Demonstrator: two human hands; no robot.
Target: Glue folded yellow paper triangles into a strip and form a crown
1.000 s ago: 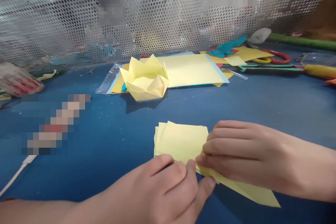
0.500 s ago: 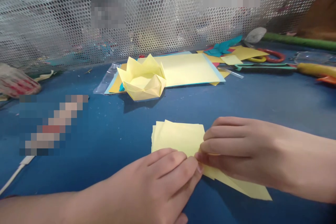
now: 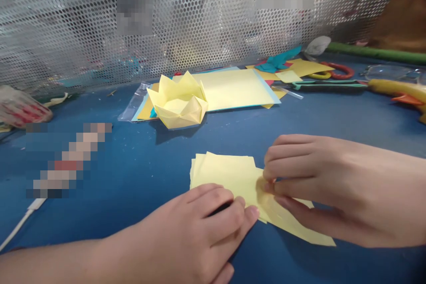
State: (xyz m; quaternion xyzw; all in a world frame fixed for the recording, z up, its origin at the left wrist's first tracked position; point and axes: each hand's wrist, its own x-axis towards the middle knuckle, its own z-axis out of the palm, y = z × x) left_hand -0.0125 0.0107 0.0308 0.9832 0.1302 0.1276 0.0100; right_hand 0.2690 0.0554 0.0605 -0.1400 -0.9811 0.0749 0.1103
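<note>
Several overlapping yellow sheets of paper (image 3: 226, 171) lie in front of me, with a pointed end sticking out to the lower right. My left hand (image 3: 213, 226) presses on their near left part, fingers bent and the index fingertip flat on the paper. Curled over the right part, my right hand (image 3: 309, 186) has its fingertips drawn together at the paper, which looks slightly bent there. The thumb's contact is partly hidden. Beyond the sheets stands a folded yellow paper bowl (image 3: 181, 102) with pointed, petal-like edges.
Behind the bowl lies a stack of coloured paper (image 3: 233, 88). Right of it are teal-edged scissors (image 3: 328, 85), a red ring handle (image 3: 342, 71) and a yellow-orange tool (image 3: 392, 90). A perforated metal panel (image 3: 206, 17) closes off the back. A white cable (image 3: 20, 226) runs at left.
My right hand has moved slightly right and up, away from my left fingertips, uncovering more of the paper's middle. My left hand stays on the sheets.
</note>
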